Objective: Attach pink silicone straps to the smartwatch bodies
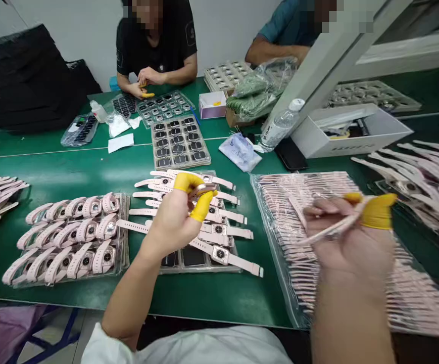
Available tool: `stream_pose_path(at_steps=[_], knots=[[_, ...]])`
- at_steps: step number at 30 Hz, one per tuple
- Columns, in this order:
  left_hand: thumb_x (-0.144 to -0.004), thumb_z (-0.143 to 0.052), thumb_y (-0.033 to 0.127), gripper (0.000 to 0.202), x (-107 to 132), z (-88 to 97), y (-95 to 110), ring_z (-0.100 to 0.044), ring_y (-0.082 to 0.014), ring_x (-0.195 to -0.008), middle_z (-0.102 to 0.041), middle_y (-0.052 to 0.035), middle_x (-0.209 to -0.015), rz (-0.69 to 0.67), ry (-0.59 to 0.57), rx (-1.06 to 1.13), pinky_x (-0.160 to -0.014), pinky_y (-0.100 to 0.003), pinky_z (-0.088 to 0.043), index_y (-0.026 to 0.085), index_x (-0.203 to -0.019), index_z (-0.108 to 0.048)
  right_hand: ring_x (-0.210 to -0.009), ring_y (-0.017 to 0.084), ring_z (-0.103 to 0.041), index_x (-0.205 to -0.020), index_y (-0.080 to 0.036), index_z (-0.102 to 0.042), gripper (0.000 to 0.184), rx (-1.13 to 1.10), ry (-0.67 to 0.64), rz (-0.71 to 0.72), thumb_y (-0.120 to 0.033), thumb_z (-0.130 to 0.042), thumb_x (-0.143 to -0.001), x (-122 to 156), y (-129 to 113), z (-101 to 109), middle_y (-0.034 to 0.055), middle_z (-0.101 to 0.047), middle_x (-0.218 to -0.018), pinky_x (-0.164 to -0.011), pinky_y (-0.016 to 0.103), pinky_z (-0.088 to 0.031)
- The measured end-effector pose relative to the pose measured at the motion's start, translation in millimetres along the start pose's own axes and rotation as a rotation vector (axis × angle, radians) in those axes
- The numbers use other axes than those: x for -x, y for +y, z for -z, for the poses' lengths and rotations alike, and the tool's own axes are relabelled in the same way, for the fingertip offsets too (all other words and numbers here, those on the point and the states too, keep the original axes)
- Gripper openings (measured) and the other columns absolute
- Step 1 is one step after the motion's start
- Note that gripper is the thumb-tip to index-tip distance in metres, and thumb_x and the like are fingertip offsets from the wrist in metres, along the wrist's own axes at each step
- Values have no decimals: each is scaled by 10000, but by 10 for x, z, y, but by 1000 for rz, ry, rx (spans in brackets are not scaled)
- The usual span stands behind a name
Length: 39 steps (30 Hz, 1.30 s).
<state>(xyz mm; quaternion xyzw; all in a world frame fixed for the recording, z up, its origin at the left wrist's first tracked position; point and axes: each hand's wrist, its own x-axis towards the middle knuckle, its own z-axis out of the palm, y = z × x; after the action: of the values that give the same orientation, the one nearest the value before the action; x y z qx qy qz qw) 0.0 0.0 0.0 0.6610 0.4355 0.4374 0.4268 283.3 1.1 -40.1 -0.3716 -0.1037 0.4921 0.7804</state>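
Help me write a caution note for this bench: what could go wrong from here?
The right hand pinches a pink strap above the bag of similar-looking ones; if dropped, it might get lost among them.
The left hand is over fanned-out watches whose bands stick out, so it might snag one.
The bottle stands beside the phone and could topple onto it if bumped.

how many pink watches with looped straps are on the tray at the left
15 looped watches show on the clear tray: five in the back row, five in the middle, five in front; any underneath would be hidden.
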Motion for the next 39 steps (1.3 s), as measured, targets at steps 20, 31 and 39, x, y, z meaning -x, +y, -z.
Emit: stream_pose_path(at_steps=[20,31,39], knots=[[-921,-478,43,502,-393,182,-454,-656,-250,-1233,-682,-110,-1328,-408,1,-405,-1068,-420,-557,220,-1382,-565,-493,63,-398,-867,-214,-505,490,600,-945,-425,-671,-664,-939,356,846,-969,-53,-515,-663,-426,187,-296],[-978,-450,85,490,-453,176,-506,-641,-248,-1246,-663,-120,-1343,-479,-64,-294,-1046,-433,-550,242,-1426,-573,-436,81,-439,-861,-190,-586,451,503,-990,-515,-627,-671,-936,208,928,-875,-23,-593,-587,-408,199,-299],[-987,-467,93,449,-477,186,-546,-653,-232,-1191,-675,-114,-1296,-489,-37,-287,-1017,-410,-555,233,-1398,-581,-401,73,-415,-805,-191,-577,469,495,-912,-555,-631,-716,-891,174,938,-892,-32,-576,-541,-378,184,-278]])
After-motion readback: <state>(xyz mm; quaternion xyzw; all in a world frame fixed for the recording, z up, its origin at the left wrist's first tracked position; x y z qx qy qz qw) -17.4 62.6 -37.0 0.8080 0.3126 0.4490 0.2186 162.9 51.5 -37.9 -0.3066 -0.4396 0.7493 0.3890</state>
